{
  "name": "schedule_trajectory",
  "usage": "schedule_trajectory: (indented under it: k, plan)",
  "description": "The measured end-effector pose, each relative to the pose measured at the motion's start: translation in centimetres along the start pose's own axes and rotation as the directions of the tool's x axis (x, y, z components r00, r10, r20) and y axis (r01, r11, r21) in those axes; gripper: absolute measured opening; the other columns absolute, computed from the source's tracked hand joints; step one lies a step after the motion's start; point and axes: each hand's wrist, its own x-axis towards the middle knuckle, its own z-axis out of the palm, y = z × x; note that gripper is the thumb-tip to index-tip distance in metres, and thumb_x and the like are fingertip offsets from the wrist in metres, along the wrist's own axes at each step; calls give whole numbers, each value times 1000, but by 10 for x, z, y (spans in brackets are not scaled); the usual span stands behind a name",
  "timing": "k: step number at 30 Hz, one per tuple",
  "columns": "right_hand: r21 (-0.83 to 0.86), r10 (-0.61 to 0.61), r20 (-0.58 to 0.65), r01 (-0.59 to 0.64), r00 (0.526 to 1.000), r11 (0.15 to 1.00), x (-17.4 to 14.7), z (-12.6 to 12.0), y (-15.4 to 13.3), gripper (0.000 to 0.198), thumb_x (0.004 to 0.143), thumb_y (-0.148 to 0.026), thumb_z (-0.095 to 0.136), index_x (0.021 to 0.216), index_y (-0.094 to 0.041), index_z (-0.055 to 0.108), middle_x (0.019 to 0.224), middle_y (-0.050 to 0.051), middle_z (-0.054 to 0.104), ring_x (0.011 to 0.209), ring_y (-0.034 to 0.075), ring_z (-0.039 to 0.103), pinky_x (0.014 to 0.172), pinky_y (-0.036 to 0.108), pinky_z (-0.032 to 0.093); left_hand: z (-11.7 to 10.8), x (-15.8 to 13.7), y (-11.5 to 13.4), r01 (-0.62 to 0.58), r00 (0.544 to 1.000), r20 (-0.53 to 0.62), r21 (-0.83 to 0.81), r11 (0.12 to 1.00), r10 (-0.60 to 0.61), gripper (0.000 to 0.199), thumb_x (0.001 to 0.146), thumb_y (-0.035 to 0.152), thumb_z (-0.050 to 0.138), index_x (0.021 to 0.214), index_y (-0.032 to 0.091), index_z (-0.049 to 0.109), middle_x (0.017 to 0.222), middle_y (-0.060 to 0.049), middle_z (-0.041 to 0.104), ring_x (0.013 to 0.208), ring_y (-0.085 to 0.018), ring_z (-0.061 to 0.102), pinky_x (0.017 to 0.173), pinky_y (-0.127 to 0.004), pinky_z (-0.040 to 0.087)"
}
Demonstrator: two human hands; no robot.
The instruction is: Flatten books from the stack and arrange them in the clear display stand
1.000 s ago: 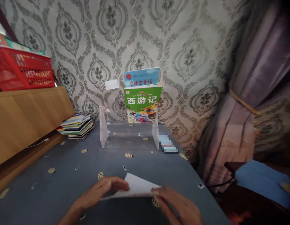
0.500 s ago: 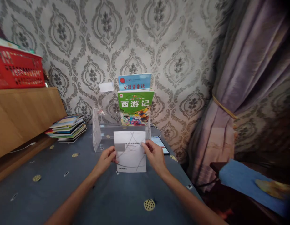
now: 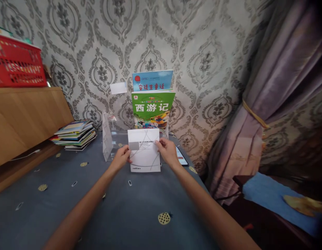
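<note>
Between both hands a white booklet (image 3: 145,158) with a grey block and dark print is held upright, its cover towards me. My left hand (image 3: 121,157) pinches its left edge. On the right edge, my right hand (image 3: 167,151) grips it with the thumb on the front. Just behind stands a clear plastic rack (image 3: 106,139), its lower middle partly hidden by the booklet. A green book (image 3: 153,106) with white characters stands in the rack, and a blue book (image 3: 152,79) rises behind it.
A phone (image 3: 181,157) lies right of the rack. Stacked books (image 3: 74,135) sit at the left by a wooden cabinet (image 3: 27,114) bearing a red basket (image 3: 17,64). The dark patterned tablecloth (image 3: 124,215) ends at the right, near a curtain (image 3: 252,139) and a blue cloth (image 3: 270,198).
Both hands have carried the booklet forward towards the rack, and it now covers the bottom of the green book. The camera view has shifted slightly.
</note>
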Motion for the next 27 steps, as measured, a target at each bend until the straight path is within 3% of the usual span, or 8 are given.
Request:
schedule_trajectory:
  k: [6, 11, 15, 19, 23, 27]
  plan:
    - [16, -78, -86, 80, 993, 997, 23, -1, -10, 31, 84, -51, 57, 77, -21, 62, 66, 2, 64, 64, 20, 58, 59, 31, 50, 2, 22, 17, -121, 991, -46, 46, 992, 124, 23, 73, 39, 61, 81, 18, 61, 68, 4, 48, 61, -11, 48, 54, -25, 58]
    - [19, -144, -178, 149, 973, 989, 44, -11, -26, 26, 86, -47, 55, 79, -22, 59, 72, 2, 62, 69, 20, 58, 67, 34, 52, 8, 49, 41, -272, 957, -74, 102, 957, 280, 17, 78, 35, 60, 80, 18, 61, 71, 3, 51, 65, -13, 51, 57, -26, 59]
    - [9, -217, -253, 227, 943, 974, 56, -23, -47, 19, 90, -40, 52, 83, -23, 57, 74, 0, 60, 71, 19, 58, 72, 34, 51, 15, 68, 66, -397, 907, -96, 137, 908, 411, 13, 85, 33, 57, 83, 20, 59, 76, 2, 53, 70, -14, 54, 68, -29, 60]
    - [14, -349, -370, 381, 861, 925, 57, -31, -70, 17, 94, -36, 50, 87, -23, 57, 80, 1, 61, 78, 19, 60, 78, 34, 50, 21, 77, 88, -507, 840, -119, 177, 843, 530, 13, 92, 31, 53, 84, 22, 55, 79, 0, 56, 80, -16, 58, 82, -32, 56]
    - [32, -398, -417, 451, 817, 892, 55, -34, -81, 17, 96, -36, 49, 87, -23, 55, 81, 1, 61, 79, 19, 61, 80, 34, 50, 28, 78, 100, -598, 753, -146, 255, 760, 642, 17, 96, 32, 51, 83, 22, 52, 77, 1, 53, 79, -17, 57, 82, -31, 54]
    - [27, -413, -407, 462, 815, 886, 58, -36, -81, 19, 97, -39, 50, 87, -23, 56, 80, 1, 62, 78, 19, 60, 80, 34, 50, 35, 79, 102, -622, 733, -181, 213, 754, 656, 22, 97, 39, 51, 82, 22, 48, 77, 2, 50, 74, -15, 53, 79, -29, 54]
